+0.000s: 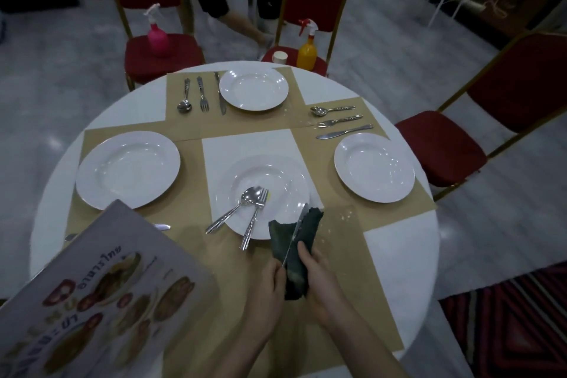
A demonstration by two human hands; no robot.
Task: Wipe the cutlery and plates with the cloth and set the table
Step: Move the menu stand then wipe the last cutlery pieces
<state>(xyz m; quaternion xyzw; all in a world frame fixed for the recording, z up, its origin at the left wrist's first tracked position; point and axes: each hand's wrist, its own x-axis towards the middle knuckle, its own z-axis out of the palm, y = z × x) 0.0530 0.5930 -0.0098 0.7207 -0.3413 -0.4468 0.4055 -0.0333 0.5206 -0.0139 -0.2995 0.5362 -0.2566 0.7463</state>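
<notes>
My left hand (271, 288) grips the handle of a table knife (297, 232) whose blade points up and away over the near plate's rim. My right hand (319, 279) holds a dark green cloth (306, 235) folded around the knife blade. The near white plate (277, 181) sits on a white mat and carries a spoon (237, 208) and a fork (255, 218) with their handles hanging over its near edge. Three more white plates lie on brown mats: left plate (127, 169), far plate (253, 88), right plate (374, 166).
Spoon, fork and knife sets lie beside the far plate (201, 97) and the right plate (340, 121). An illustrated book (92, 294) covers the table's near left. Red chairs ring the round white table (399, 255); two hold spray bottles (158, 37), (307, 50). A person's legs (233, 18) stand beyond.
</notes>
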